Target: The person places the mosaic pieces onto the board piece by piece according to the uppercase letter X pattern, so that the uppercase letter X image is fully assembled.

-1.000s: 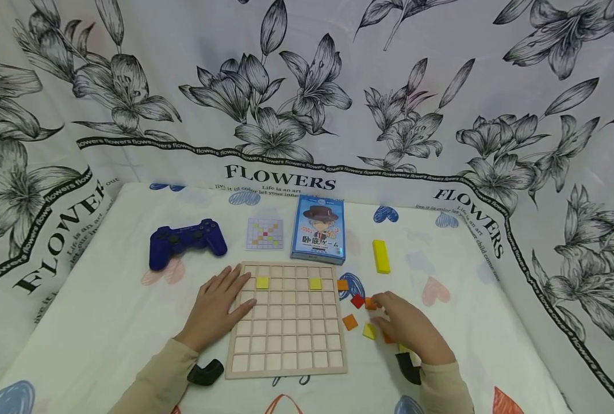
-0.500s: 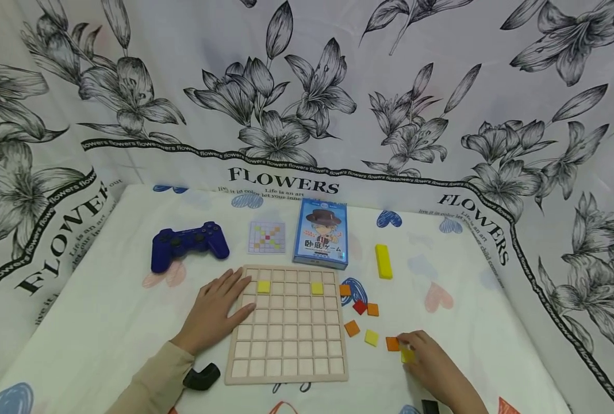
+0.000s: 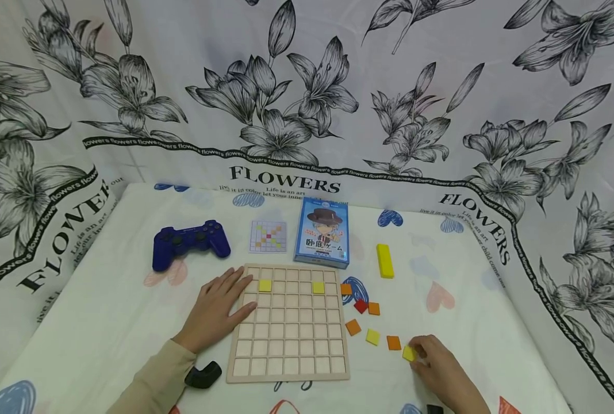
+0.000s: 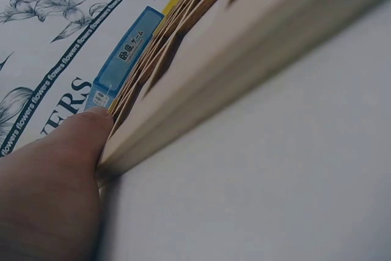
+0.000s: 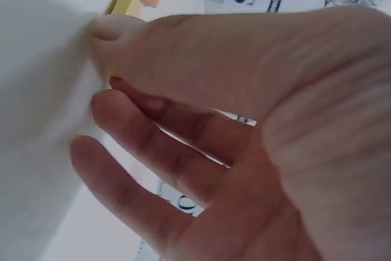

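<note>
My left hand [image 3: 211, 313] rests on the left edge of a wooden grid board [image 3: 291, 332], fingers extended; in the left wrist view its thumb [image 4: 67, 151] lies against the board's side. Two yellow tiles, one on the left [image 3: 265, 286] and one on the right [image 3: 318, 287], sit in the board's second row. Right of the board, my right hand [image 3: 444, 368] pinches a yellow tile [image 3: 408, 353] between thumb and index finger, low at the cloth. The right wrist view shows that tile's edge [image 5: 127, 1] beyond the thumb, with the other fingers loosely spread.
Several orange tiles [image 3: 394, 343], a red tile [image 3: 361, 306] and another yellow tile [image 3: 372, 337] lie right of the board. Behind are a blue game controller [image 3: 190, 244], a pattern card [image 3: 268, 236], a blue box [image 3: 321, 233] and a yellow block [image 3: 385, 261]. A black curved object [image 3: 203, 375] lies near my left sleeve.
My right hand has moved from above the upper orange tile toward the near right, and its fingers have come onto the yellow tile there. My left hand stays on the board.
</note>
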Available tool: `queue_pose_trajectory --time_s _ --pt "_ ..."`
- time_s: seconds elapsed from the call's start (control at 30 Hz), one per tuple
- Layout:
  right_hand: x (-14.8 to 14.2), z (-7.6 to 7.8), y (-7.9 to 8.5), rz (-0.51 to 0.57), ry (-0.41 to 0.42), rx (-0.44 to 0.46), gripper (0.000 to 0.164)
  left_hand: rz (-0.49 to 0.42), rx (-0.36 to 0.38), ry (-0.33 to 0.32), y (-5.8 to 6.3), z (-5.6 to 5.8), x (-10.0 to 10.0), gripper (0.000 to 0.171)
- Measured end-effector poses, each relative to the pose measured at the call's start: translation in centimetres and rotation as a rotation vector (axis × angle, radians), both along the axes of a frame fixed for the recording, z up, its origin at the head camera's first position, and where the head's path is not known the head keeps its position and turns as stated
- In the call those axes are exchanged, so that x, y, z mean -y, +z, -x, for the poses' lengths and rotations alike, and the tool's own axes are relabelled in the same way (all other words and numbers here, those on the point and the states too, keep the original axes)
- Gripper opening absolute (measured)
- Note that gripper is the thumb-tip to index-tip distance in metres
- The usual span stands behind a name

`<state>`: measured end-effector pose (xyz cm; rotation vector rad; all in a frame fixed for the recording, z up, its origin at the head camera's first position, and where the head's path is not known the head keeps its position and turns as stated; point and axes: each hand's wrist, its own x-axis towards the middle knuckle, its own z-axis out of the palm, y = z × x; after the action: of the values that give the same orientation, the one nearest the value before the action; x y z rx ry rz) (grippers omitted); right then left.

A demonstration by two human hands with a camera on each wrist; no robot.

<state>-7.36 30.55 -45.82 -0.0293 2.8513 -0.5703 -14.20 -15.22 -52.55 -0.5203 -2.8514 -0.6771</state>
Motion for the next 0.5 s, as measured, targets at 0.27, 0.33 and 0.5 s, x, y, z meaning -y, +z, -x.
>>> queue_pose_trajectory --time_s 0.27,0.33,0.5 --pt "2.0 1.7 1.1 0.002 0.146 -0.124 0.025 0.005 -0.012 -0.002 -0.1 0.0 0.1 0.067" --pt "2.9 2.5 1.5 0.000 0.215 -0.167 0.024 0.003 -0.020 -0.004 -0.1 0.0 0.0 0.067" --pt "5.9 4.9 2.9 0.097 0.441 -0.227 0.022 -0.012 -0.040 -0.007 0.1 0.0 0.1 0.066"
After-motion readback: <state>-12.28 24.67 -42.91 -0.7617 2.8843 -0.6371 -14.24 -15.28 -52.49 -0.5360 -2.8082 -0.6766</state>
